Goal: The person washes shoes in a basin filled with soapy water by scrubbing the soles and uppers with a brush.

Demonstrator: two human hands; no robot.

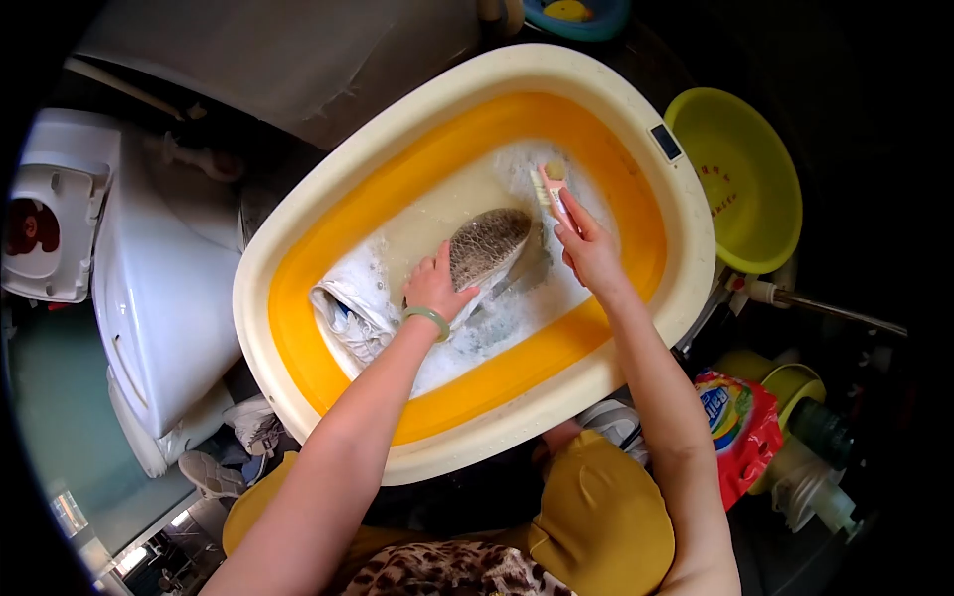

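Kinda dim washroom, one white fixture (164, 308) on the left, one lime green basin (740, 189) on the far right and one red bag (733, 427) on the near right. Smack in the middle there's one big oval tub (252, 298) with soapy water (422, 223). I count two shoes in it: one sole-up shoe (489, 243) around the middle, one white shoe (356, 293) at the left end. Left hand (435, 286), one green bangle (427, 317) on the wrist, is grasping the sole-up one by its left end. Right hand (592, 256) is clenched round one pink brush (556, 191), just right of that shoe.
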